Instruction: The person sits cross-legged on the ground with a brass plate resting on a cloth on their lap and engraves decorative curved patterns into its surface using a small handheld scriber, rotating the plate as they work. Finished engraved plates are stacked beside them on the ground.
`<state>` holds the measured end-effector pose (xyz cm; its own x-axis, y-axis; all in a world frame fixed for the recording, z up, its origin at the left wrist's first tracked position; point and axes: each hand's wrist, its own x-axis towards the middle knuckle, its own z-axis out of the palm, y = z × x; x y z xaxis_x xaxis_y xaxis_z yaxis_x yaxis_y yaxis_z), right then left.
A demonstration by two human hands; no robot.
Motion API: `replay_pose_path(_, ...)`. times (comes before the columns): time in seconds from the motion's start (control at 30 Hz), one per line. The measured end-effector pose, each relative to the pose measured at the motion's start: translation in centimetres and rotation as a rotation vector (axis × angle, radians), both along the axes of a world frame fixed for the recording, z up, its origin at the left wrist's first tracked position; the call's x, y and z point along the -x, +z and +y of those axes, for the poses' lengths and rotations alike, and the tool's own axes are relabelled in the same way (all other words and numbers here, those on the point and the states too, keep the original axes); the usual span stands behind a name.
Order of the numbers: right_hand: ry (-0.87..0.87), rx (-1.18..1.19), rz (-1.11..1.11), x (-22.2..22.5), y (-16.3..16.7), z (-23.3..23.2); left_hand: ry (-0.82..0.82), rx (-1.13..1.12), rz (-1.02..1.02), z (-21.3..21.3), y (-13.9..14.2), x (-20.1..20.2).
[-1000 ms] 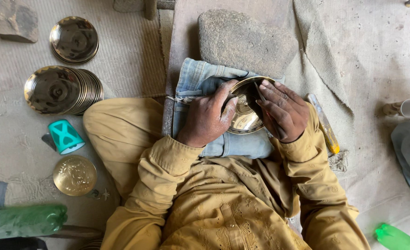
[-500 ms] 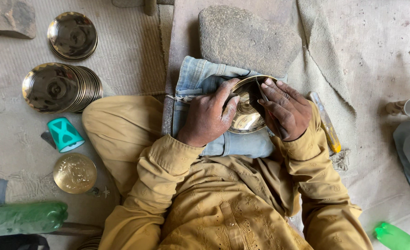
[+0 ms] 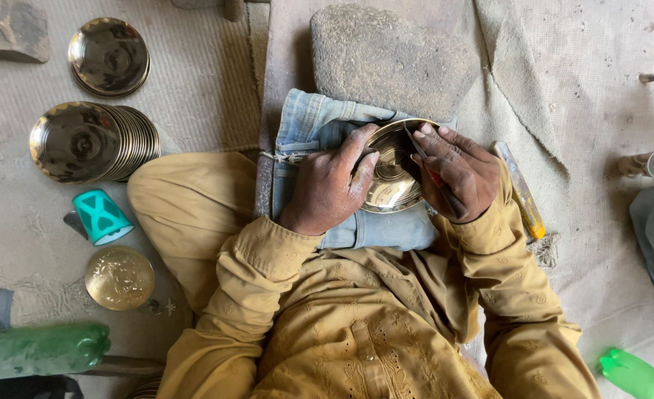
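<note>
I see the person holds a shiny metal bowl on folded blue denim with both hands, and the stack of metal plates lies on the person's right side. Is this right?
Not quite. The head view shows the stack of metal plates on the person's left side, not the right. The rest holds: the left hand and right hand hold the shiny metal bowl on folded blue denim.

The left hand covers the brass bowl's rim at nine o'clock. The right hand hides most of a thin tool. The green bottle at five o'clock is cut off.
</note>
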<state>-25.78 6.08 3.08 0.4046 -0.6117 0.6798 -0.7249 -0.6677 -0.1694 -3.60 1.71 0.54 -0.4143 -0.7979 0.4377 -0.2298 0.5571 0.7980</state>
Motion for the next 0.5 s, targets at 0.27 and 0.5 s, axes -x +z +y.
replay_pose_path(0.27,-0.043,-0.048,-0.046,-0.56,0.56,0.06,0.043,0.015,-0.022,0.27,-0.32,0.14)
replay_pose_path(0.5,-0.052,-0.045,-0.075,-0.82,0.38,0.11,0.062,0.024,-0.03,0.25,-0.75,0.26)
